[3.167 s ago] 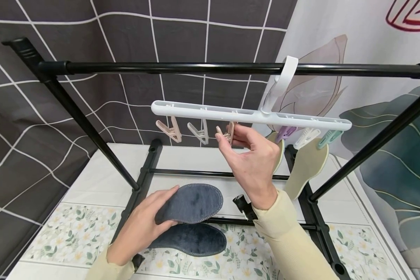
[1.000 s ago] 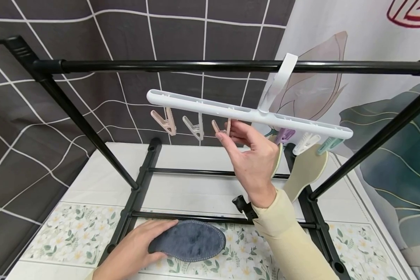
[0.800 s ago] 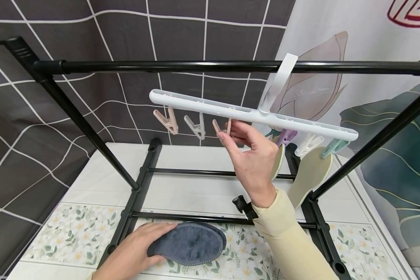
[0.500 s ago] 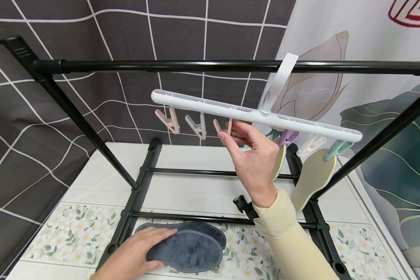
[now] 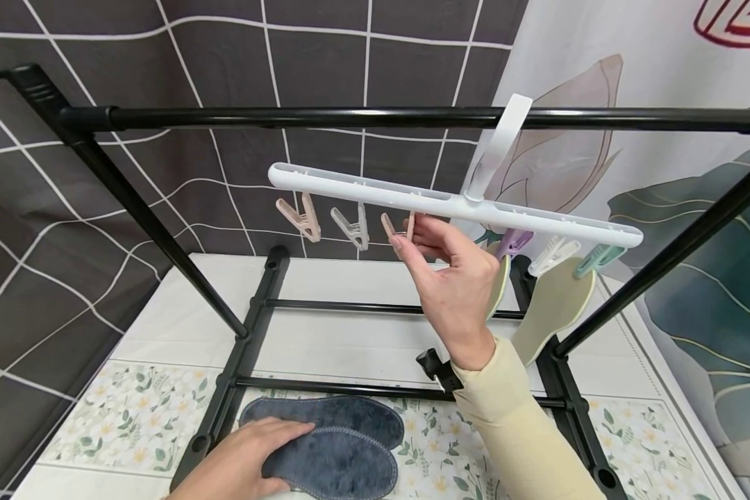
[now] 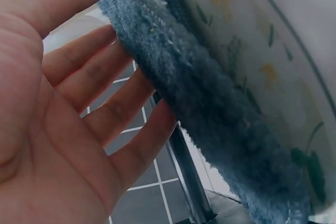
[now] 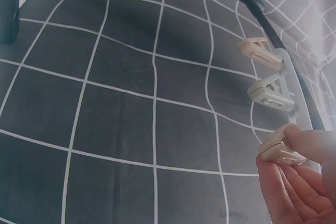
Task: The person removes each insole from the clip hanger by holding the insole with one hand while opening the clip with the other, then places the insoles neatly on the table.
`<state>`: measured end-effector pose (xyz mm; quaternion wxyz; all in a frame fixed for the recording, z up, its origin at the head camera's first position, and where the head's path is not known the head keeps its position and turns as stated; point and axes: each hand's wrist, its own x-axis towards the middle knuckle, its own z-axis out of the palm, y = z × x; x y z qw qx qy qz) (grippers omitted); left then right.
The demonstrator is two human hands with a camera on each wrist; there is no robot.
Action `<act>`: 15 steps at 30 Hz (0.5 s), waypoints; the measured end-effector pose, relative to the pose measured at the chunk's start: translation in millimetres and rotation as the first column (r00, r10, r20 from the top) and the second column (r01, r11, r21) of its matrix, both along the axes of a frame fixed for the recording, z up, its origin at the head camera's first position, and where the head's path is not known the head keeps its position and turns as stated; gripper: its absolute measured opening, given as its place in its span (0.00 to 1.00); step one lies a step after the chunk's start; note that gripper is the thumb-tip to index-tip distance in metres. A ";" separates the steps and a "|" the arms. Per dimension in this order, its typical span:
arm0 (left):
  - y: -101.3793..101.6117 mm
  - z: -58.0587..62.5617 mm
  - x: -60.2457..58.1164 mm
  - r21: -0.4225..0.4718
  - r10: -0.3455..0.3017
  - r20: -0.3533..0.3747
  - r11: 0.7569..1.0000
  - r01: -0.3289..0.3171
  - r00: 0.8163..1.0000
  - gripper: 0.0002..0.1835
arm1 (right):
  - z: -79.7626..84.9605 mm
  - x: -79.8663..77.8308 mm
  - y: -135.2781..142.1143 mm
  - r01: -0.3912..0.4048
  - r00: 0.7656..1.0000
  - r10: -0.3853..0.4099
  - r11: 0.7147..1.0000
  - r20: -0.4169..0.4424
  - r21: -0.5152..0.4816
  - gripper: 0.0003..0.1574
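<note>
Grip R (image 5: 453, 285) high, on clip (image 7: 281, 155); grip L (image 5: 244, 458) low, w/ insole (image 5: 337, 464).

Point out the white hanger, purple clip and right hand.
White hanger (image 5: 456, 206): head view, middle of its bar.
Purple clip (image 5: 514, 243): head view, on its body.
Right hand (image 5: 453, 281): head view, its middle.

Ahead of me: dark grey, white-gridded cloth (image 5: 325, 76) | on my right: pale leaf-print cloth (image 5: 700, 298), pinkish and teal | below me: white surface (image 5: 344, 340) with flowered band (image 5: 144, 417)
</note>
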<state>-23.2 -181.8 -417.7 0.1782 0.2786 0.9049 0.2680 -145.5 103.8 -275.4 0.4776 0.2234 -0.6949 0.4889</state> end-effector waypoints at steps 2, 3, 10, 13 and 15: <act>-1.2 -2.1 0.7 0.018 -0.005 0.006 1.000 0.005 1.000 0.38 | 0.0 0.0 0.0 -0.001 1.000 0.001 1.000 0.001 -0.001 0.15; -1.7 -3.0 0.7 0.025 -0.006 0.020 1.000 0.005 1.000 0.38 | 0.0 0.1 -0.1 -0.002 1.000 0.002 1.000 0.001 -0.002 0.15; -2.7 -7.1 1.1 0.012 -0.016 0.042 1.000 0.015 0.999 0.38 | 0.0 1.4 -0.3 -0.008 1.000 0.008 1.000 0.007 -0.007 0.14; -1.3 -7.7 1.3 0.007 -0.022 0.044 1.000 0.021 0.999 0.37 | 0.1 1.6 -0.2 -0.010 1.000 0.010 1.000 0.009 -0.008 0.14; -0.1 -8.1 1.8 0.009 -0.028 0.042 1.000 0.028 0.999 0.37 | 0.3 1.8 -0.2 -0.013 1.000 0.013 1.000 0.009 -0.010 0.14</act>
